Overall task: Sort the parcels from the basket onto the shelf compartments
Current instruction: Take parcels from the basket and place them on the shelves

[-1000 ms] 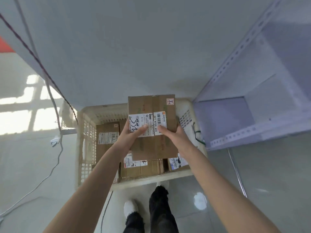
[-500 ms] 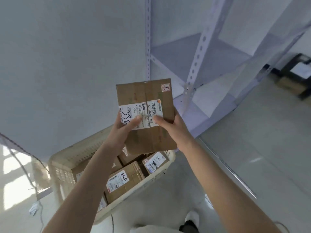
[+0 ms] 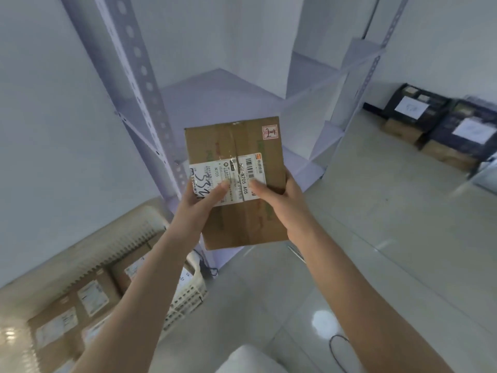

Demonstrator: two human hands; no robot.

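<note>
A brown cardboard parcel (image 3: 242, 152) with a white shipping label and a red stamp is held up in front of the shelf. My left hand (image 3: 199, 204) grips its left edge, thumb on the label. My right hand (image 3: 279, 200) grips its right edge, thumb also on the label. The white metal shelf (image 3: 215, 95) stands just behind the parcel, its compartments bare. The cream plastic basket (image 3: 185, 297) sits on the floor at the lower left, with several brown labelled parcels (image 3: 88, 294) inside.
A perforated shelf upright (image 3: 139, 84) rises left of the parcel. Dark boxes with white sheets (image 3: 419, 109) stand on cardboard boxes against the far right wall. A thin black cable (image 3: 338, 348) lies on the tiled floor at the bottom right.
The view has swung right from the basket toward the shelf. The parcel, held in both hands, has been lifted away from the basket and now sits before the shelf compartments.
</note>
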